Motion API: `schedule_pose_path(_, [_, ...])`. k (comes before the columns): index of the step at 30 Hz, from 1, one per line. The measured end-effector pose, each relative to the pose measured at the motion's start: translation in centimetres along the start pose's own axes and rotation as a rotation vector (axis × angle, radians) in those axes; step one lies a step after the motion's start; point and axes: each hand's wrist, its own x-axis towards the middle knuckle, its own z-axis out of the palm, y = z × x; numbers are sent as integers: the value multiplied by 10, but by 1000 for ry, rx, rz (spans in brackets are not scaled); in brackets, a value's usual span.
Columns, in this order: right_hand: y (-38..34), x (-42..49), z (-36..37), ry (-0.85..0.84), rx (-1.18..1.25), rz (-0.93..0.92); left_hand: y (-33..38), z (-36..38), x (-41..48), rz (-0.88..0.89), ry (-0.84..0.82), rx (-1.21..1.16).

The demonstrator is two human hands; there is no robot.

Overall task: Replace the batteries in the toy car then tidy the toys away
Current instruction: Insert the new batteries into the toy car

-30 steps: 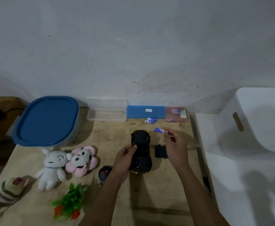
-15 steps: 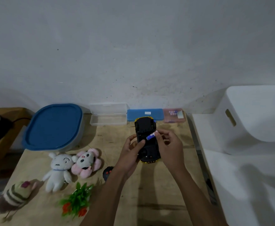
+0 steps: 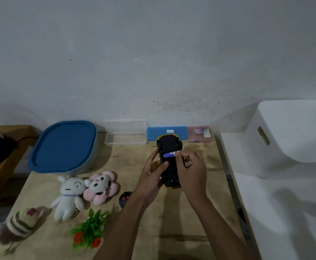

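Battery-swap step here. The toy car [image 3: 169, 166] is belly-up and looks held just off the table [image 3: 172, 222], near the blue case [image 3: 166, 132] at the back. My left grip [image 3: 150, 175] is wrapped round the car's side with the thumb laid across the underside. My right grip [image 3: 192, 169] is pinching one end of the blue-and-white battery [image 3: 170, 154], which lies crosswise in the open bay toward the car's far end. It's too small and blurry to say if the cell is fully seated or only perched on the edge.

How I'd do this bit well: lock the left grip so the car can't twist. Push the cell against the spring end first, then roll the other end down with a fingertip until it sits flush. I can't read the polarity marks from here, so I'd check them before pressing hard. I'd also keep the car low over the table so a slipped cell doesn't roll away.
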Motion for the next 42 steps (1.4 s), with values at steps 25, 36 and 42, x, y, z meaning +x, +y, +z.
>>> schedule_pose_path(25, [68,94,56,-436,-462,-171,5,-47,42,-70,252,-93])
schedule_pose_path(36, [93,135,88,-609,-1072,-615,15,-49,57,-54,241,-193])
schedule_pose_path(42, [93,137,83,-579,-993,-628,13,-47,54,-58,217,-209])
